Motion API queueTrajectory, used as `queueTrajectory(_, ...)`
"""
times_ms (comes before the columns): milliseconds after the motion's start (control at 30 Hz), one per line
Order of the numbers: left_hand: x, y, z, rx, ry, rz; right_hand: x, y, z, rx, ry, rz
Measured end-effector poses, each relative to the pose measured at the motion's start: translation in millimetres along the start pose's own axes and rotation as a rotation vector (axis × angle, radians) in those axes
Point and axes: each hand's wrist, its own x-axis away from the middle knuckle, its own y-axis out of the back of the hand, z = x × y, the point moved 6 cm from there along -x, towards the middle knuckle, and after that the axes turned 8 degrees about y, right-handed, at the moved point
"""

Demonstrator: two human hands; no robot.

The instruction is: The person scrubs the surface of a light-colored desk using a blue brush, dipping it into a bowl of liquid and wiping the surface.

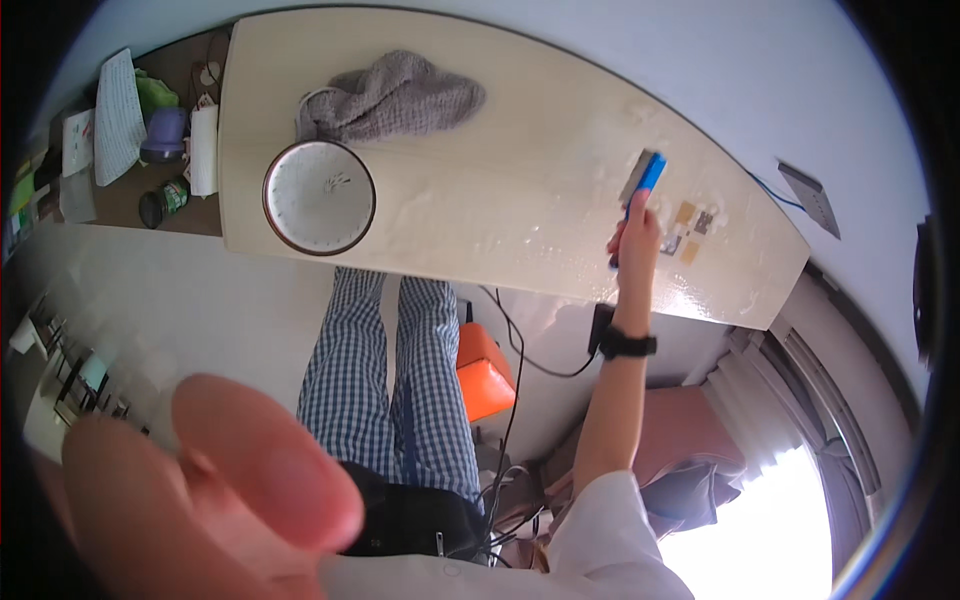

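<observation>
My right hand (638, 240) is closed around the blue handle of a cleaning brush (652, 172), over the wet right part of the cream table (520, 190). A greyish strip, apparently bristles, runs along the brush's left side. Close to the brush are brown and grey square patches (688, 232) on the tabletop. Large and near in the lower left, my left hand (220, 490) is raised, with curled fingers apart and no object visible in them. A white bowl with a brown rim (320, 198) sits at the table's front left. Behind it lies a crumpled grey cloth (400, 98).
Left of the table, a brown surface (205, 215) bears a purple-lidded container (165, 132), a dark-lidded jar (165, 200) and papers (118, 115). Below the table are an orange box (485, 372) and loose black cables (520, 350). A wall socket plate (810, 198) is beyond the right end.
</observation>
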Motion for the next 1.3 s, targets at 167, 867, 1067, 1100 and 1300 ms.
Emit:
queueTrajectory(167,-10,-29,17,0.152,-0.006,0.381,-61,-5,12,0.312,-0.035,0.004)
queueTrajectory(867,-7,-13,65,0.104,0.025,0.321,-70,-27,13,1.010,0.239,0.155)
queueTrajectory(1067,-5,-9,76,0.082,0.080,0.300,-86,4,21,1.003,0.390,0.132)
queueTrajectory(1100,-3,-11,81,0.071,0.138,0.301,-88,-6,26,1.009,0.391,0.132)
queueTrajectory(1300,-3,-11,89,0.147,0.150,0.398,-71,-10,36,0.878,0.128,0.224)
